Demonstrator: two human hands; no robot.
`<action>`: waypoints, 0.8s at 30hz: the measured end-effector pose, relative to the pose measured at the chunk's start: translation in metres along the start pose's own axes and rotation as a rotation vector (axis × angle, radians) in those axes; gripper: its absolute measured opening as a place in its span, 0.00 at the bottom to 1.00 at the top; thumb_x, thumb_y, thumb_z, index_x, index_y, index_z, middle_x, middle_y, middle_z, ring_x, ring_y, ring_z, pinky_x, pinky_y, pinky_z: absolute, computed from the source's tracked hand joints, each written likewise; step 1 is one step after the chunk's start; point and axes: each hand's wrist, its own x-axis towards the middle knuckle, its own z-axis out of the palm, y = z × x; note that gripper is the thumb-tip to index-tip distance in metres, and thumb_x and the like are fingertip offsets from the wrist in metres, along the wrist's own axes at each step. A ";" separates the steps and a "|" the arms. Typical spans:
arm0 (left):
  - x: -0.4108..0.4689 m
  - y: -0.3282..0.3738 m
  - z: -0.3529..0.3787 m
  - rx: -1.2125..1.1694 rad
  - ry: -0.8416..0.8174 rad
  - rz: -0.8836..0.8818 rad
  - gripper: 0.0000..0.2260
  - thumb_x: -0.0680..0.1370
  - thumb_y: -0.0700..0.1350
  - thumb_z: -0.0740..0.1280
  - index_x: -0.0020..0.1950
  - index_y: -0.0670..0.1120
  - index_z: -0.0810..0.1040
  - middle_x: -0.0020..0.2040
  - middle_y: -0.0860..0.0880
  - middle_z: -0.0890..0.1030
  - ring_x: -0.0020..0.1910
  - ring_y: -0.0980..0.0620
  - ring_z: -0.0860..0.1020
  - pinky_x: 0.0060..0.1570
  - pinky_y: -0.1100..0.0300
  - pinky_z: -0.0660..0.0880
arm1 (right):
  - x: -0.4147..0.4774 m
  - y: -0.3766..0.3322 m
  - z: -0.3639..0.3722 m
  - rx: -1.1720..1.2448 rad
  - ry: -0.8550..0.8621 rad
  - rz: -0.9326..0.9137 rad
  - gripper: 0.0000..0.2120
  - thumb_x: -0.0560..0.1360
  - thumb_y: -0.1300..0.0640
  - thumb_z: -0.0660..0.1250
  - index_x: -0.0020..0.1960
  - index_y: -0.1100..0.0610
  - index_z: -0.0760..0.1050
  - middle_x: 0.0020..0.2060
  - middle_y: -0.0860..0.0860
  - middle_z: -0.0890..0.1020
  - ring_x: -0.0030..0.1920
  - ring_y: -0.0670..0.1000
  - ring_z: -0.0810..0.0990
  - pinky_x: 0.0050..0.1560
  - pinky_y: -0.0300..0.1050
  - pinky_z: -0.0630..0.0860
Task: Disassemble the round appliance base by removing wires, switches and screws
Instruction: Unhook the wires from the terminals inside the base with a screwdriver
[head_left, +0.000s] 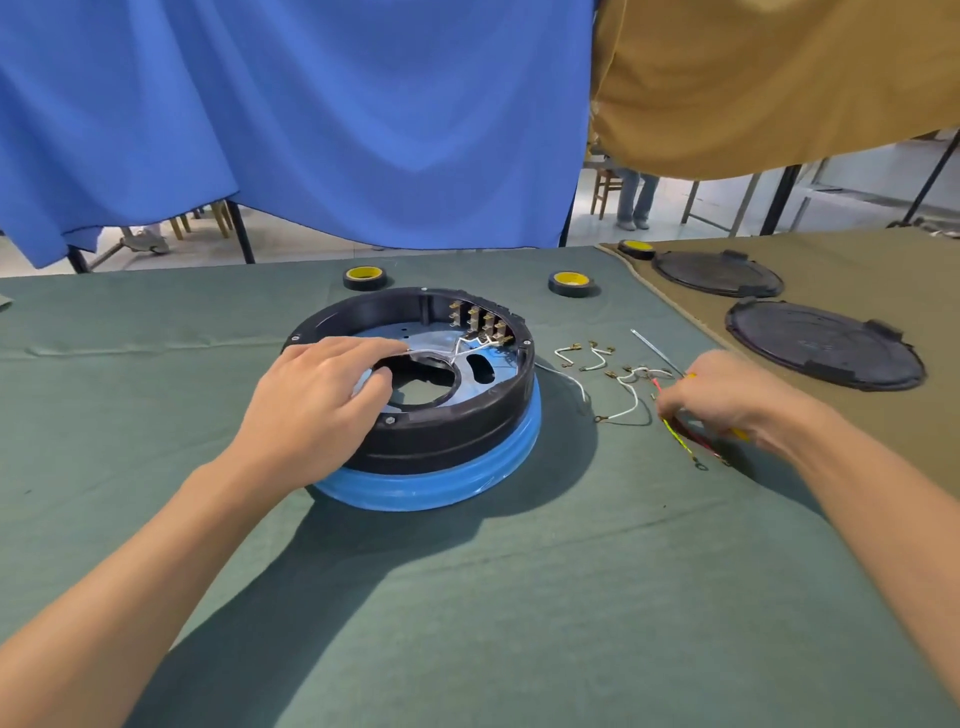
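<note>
The round appliance base, black on top with a blue lower ring, sits upside down at the middle of the green cloth. Several brass switch terminals line its far inner wall, with white wires crossing to them. My left hand rests on the near-left rim, fingers pinching a white wire over the central opening. My right hand is on the cloth to the right, fingers closed on a red and yellow-green wire bundle. Under that hand a yellow-handled screwdriver partly shows.
Loose white wires with brass terminals lie right of the base. Two black tape rolls with yellow cores stand behind it, a third at far right. Two black round covers lie on the tan cloth.
</note>
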 end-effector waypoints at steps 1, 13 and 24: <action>0.000 0.000 0.000 0.000 0.001 0.001 0.22 0.76 0.51 0.51 0.65 0.52 0.77 0.63 0.54 0.78 0.64 0.53 0.72 0.61 0.54 0.65 | 0.000 0.001 0.002 -0.009 0.006 0.002 0.16 0.64 0.60 0.72 0.28 0.56 0.64 0.14 0.48 0.62 0.16 0.49 0.58 0.26 0.35 0.53; 0.003 -0.008 -0.006 -0.153 0.050 -0.012 0.21 0.76 0.48 0.54 0.63 0.47 0.78 0.63 0.52 0.78 0.64 0.53 0.73 0.66 0.52 0.66 | -0.009 -0.020 -0.002 -0.030 0.037 -0.116 0.12 0.70 0.56 0.71 0.34 0.59 0.71 0.27 0.55 0.67 0.30 0.53 0.64 0.33 0.44 0.60; 0.000 -0.048 -0.001 -0.329 0.067 -0.139 0.15 0.82 0.35 0.55 0.65 0.42 0.76 0.68 0.50 0.73 0.70 0.55 0.65 0.68 0.70 0.55 | -0.069 -0.088 0.045 0.141 -0.082 -0.282 0.32 0.71 0.30 0.61 0.25 0.57 0.65 0.17 0.48 0.71 0.19 0.46 0.67 0.30 0.43 0.61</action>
